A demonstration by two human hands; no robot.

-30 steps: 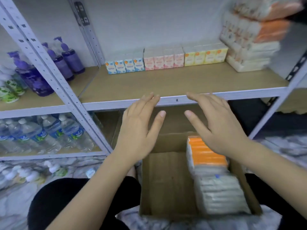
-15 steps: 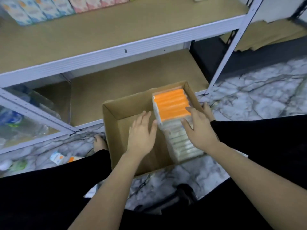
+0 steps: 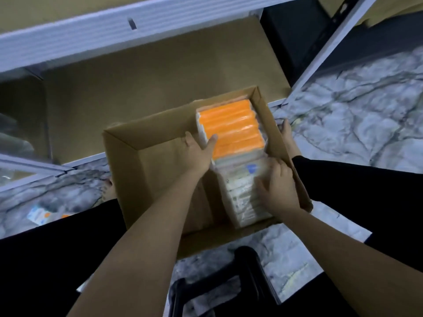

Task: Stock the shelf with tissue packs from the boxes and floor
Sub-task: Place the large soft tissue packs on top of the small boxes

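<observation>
An open brown cardboard box (image 3: 146,179) sits on the marbled floor in front of the lowest shelf (image 3: 160,72), whose brown board lies bare. Tissue packs (image 3: 231,126) fill the box's right side in a row on edge: the far ones show bright orange wrappers, the near ones (image 3: 242,193) are pale white. The box's left half is empty.

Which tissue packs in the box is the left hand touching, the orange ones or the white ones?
The orange packs, at the box's far end. The left hand presses their side; the right hand lies on the white packs.
</observation>
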